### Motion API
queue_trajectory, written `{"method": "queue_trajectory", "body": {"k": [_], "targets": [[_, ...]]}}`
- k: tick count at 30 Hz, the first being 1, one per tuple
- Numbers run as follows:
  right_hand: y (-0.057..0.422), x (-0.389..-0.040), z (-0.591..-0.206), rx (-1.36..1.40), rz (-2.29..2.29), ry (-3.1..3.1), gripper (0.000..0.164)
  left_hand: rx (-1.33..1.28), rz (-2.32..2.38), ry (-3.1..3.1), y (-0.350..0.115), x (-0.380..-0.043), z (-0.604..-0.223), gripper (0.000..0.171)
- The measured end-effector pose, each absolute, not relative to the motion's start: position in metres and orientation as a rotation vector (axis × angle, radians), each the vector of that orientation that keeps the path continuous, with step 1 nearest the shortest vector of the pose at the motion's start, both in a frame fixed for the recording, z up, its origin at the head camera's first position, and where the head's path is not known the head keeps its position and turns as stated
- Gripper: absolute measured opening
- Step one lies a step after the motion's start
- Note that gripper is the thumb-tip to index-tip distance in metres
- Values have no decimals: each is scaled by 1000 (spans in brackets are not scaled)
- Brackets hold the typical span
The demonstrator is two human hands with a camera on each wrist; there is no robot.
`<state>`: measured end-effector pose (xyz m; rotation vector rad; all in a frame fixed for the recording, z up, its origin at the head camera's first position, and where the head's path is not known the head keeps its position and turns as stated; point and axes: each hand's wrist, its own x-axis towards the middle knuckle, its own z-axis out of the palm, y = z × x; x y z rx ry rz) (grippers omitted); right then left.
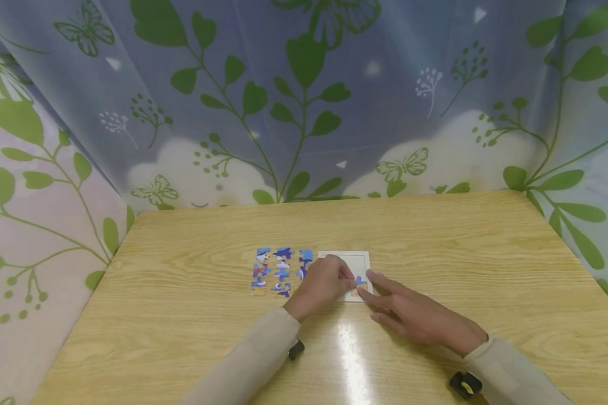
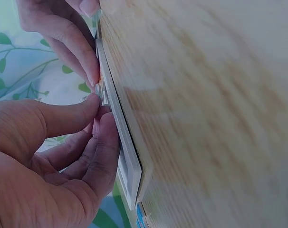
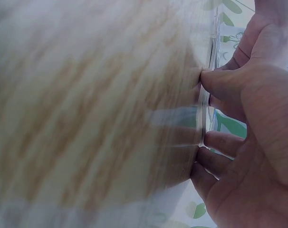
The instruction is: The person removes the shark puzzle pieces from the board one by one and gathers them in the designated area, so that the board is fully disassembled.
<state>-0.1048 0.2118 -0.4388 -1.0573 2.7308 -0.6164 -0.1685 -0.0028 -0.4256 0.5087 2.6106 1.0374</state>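
Note:
A white puzzle tray (image 1: pixel 344 254) lies on the table, with blue and orange jigsaw pieces (image 1: pixel 361 280) in its lower right corner. Over the tray, my left hand (image 1: pixel 326 281) pinches a small jigsaw piece between thumb and fingers, mostly hidden by the fingertips. The left wrist view shows this left hand (image 2: pixel 63 152) close against the tray's face (image 2: pixel 129 168). My right hand (image 1: pixel 418 315) has its fingers spread at the tray's right side. In the right wrist view, the right hand's (image 3: pixel 248 114) fingertips touch the tray edge and the tabletop.
Left of the tray, several loose jigsaw pieces (image 1: pixel 282 274) lie in columns, the nearest partly covered by my left hand. The wooden table (image 1: pixel 182 332) extends around them. A patterned curtain (image 1: pixel 304 129) hangs behind the table's far edge.

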Motion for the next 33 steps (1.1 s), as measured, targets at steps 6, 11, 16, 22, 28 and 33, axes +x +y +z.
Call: {"method": "queue_trajectory", "body": {"k": [6,11,16,22,28,33], "targets": [[212,-104,-437,-1066,-621,2730,49,496,1043,2604,-3,-169,-425,6],[212,-104,-436,-1068,-626,2728,49,478,1039,2602,-3,-169,-424,7],[212,-104,-437,-1082,-621,2731,49,463,1035,2598,-2,-169,-423,7],[212,-105,-439,-1079,-620,2734,50,447,1052,2583,-2,-169,-423,6],[211,-106,-439,-1044,-624,2721,53,431,1061,2574,-4,-170,-420,5],[211,-105,-439,-1040,-633,2720,53,428,1075,2575,-6,-170,-420,4]]}}
